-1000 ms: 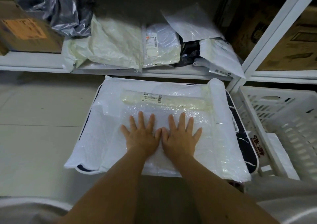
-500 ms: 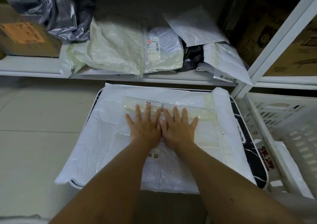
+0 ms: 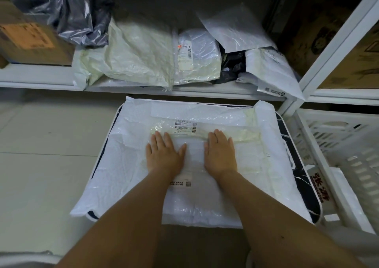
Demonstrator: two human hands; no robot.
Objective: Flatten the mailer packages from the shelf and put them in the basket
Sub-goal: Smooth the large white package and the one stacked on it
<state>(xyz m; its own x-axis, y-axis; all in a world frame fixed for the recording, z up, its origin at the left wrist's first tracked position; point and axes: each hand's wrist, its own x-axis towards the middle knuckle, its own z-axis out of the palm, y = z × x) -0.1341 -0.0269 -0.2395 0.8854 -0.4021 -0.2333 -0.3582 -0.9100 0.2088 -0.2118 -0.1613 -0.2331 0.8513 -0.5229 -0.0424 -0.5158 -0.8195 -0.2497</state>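
A wide white mailer [image 3: 127, 165] lies spread over a dark, white-rimmed basket [image 3: 303, 185] below the shelf. A second, bubble-lined mailer with a printed label [image 3: 185, 127] lies on top of it. My left hand [image 3: 164, 154] and my right hand [image 3: 220, 153] press flat on this top mailer, palms down, fingers straight, a hand's width apart. More mailers wait on the white shelf [image 3: 37, 76]: a cream one [image 3: 139, 56], a labelled white one [image 3: 196, 58], a white one [image 3: 235, 29] leaning at the back and another [image 3: 272, 73] hanging over the shelf's edge.
A brown cardboard box [image 3: 28, 42] and grey plastic bags [image 3: 67, 11] fill the shelf's left end. A white slatted crate [image 3: 348, 155] stands to the right of the basket, behind a white shelf post [image 3: 336, 42]. Pale floor tiles [image 3: 45, 155] stretch to the left.
My hands, side by side and touching before, have slid apart sideways across the top mailer. They also moved farther from me, towards the label.
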